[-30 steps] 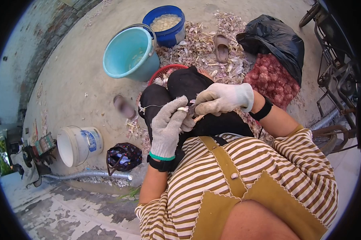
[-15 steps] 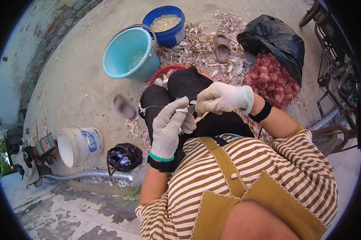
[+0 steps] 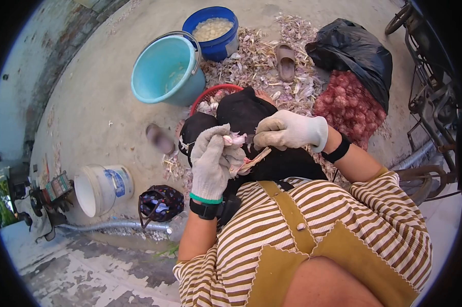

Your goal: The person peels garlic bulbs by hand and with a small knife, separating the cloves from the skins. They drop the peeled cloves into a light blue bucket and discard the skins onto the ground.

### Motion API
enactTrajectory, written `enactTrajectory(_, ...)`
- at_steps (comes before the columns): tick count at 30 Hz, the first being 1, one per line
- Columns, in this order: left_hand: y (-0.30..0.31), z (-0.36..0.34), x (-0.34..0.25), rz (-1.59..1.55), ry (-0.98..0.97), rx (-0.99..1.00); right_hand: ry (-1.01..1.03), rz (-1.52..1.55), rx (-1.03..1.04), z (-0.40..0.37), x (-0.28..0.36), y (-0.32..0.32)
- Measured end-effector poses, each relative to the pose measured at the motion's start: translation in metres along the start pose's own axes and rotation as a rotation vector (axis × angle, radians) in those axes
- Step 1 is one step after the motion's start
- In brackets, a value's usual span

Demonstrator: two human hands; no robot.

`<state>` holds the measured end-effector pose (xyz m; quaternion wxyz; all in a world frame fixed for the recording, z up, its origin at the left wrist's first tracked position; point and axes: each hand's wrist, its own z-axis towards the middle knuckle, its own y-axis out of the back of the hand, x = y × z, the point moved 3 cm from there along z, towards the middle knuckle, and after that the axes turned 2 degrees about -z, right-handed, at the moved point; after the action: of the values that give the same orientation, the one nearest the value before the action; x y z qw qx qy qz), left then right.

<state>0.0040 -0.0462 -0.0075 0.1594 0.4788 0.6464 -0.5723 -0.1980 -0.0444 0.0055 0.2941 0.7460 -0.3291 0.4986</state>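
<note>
Above our black-trousered knees, our grey-gloved left hand (image 3: 213, 162) pinches a small pinkish garlic clove (image 3: 235, 139) between closed fingers. Our white-gloved right hand (image 3: 288, 132), fingers clenched on a small dark knife blade (image 3: 249, 137), meets it over the husk-strewn concrete floor (image 3: 98, 102).

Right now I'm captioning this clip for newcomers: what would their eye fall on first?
The gloved hands at centre: the left hand pinches a garlic clove while the right hand sets a small blade against it. Beyond them, a turquoise bucket and a blue bucket of peeled cloves stand by scattered skins, a red mesh sack at right.
</note>
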Motion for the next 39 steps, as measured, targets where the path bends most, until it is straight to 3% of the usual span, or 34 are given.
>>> enactTrajectory(2,0.003,0.003,-0.002,0.086,-0.025,-0.051,-0.018,-0.692,-0.128,0.004,-0.001,0.003)
enactTrajectory(3,0.006,0.004,-0.001,0.143,-0.024,-0.107,-0.020,-0.690,-0.124,0.005,0.002,0.000)
enactTrajectory(5,0.006,0.006,0.002,0.197,-0.016,-0.159,-0.158,-0.978,-0.132,0.003,0.012,-0.002)
enactTrajectory(15,-0.005,-0.001,0.001,0.407,0.003,-0.204,0.076,-1.116,-0.133,0.008,0.023,-0.013)
enactTrajectory(19,-0.004,-0.003,-0.001,0.566,0.020,-0.173,0.032,-1.135,-0.097,0.008,0.027,-0.015)
enactTrajectory(22,-0.009,-0.008,-0.002,0.584,0.029,-0.129,0.074,-1.168,-0.117,0.006,0.028,-0.016)
enactTrajectory(27,-0.001,-0.010,-0.002,0.518,0.041,-0.080,-0.023,-1.135,-0.104,0.001,0.035,-0.018)
enactTrajectory(32,-0.004,-0.014,-0.004,0.477,0.057,-0.049,0.024,-1.147,-0.122,-0.002,0.035,-0.018)
enactTrajectory(39,0.003,-0.014,0.008,0.659,-0.013,0.029,0.072,-1.206,-0.079,-0.002,0.031,-0.019)
